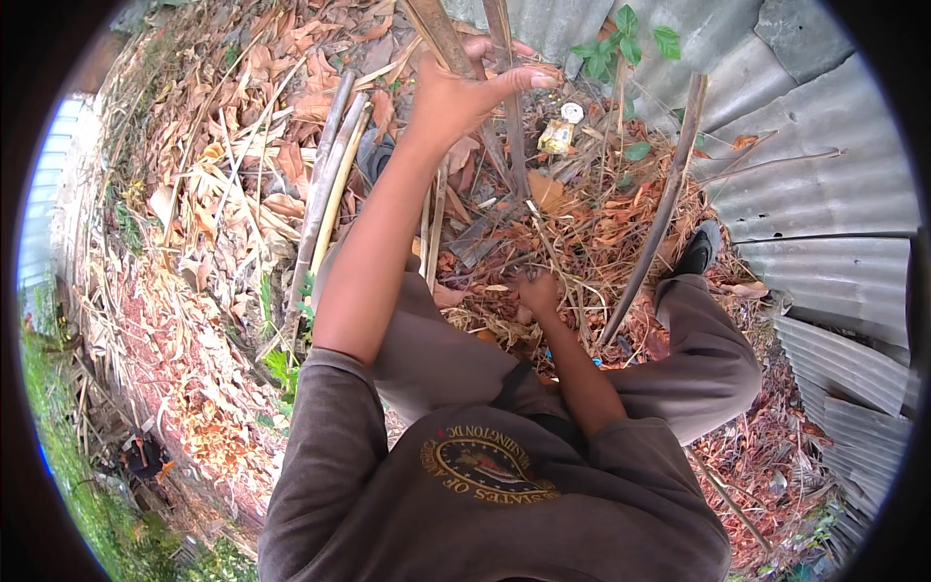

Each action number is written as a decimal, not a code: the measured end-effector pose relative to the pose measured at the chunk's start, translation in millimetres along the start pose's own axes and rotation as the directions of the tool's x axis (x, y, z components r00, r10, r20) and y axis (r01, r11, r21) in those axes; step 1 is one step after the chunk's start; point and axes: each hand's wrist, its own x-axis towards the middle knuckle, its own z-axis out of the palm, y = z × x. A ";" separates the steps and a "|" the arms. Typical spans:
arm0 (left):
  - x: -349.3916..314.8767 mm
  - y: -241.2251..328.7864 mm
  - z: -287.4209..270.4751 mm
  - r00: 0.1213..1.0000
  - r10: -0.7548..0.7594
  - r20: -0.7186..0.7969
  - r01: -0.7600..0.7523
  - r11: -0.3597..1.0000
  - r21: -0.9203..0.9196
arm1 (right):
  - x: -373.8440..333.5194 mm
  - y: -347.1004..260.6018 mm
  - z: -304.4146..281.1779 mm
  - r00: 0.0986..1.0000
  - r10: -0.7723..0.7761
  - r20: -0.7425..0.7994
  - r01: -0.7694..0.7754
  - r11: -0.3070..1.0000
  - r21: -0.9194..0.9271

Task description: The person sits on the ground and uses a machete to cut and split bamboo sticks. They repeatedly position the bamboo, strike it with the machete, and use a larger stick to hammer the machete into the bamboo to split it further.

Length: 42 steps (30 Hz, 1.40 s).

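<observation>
My left hand (pixel 464 92) is raised at the top of the head view, wrapped round two upright wooden slats. One slat (pixel 436 31) leans to the left; the other slat (pixel 515 145) stands straighter, with my thumb lying across it. Their lower ends meet the leaf-strewn ground close together. Lower down, between my legs, my right hand (pixel 536 293) is closed low over the dry litter. A thin dark bit shows by its fingers, but I cannot make out what it grips.
Corrugated metal sheets (pixel 815 165) form a fence on the right. A leaning wooden stake (pixel 659 218) stands before it. Several cut poles (pixel 330 175) lie left of my left arm. A yellowish wrapper (pixel 556 137) and a green-leaved plant (pixel 621 44) are beyond the slats. Dry leaves cover the ground.
</observation>
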 end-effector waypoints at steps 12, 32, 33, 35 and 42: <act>-3.6 -0.5 5.9 0.998 -0.005 0.056 0.000 0.996 0.087 | 20.9 23.4 5.9 0.992 0.076 0.102 -0.092 0.984 0.153; -11.1 6.4 -1.8 1.000 -0.012 0.000 0.011 0.975 -0.222 | -43.6 -5.7 -48.2 0.995 -0.099 0.006 0.093 0.952 0.290; -11.4 12.2 -1.8 0.999 -0.048 -0.020 0.041 0.959 -0.279 | -49.6 -11.5 -59.3 0.995 -0.098 -0.020 0.100 0.953 0.287; -10.9 28.9 -7.6 0.992 -0.121 -0.048 0.093 0.919 -0.383 | -60.1 -21.0 -79.8 0.992 -0.101 -0.070 0.117 0.950 0.290; -20.0 90.9 -77.7 0.925 -0.160 -0.343 -0.141 0.696 -0.704 | -83.7 -18.6 -143.2 0.986 -0.101 -0.133 0.160 0.791 0.590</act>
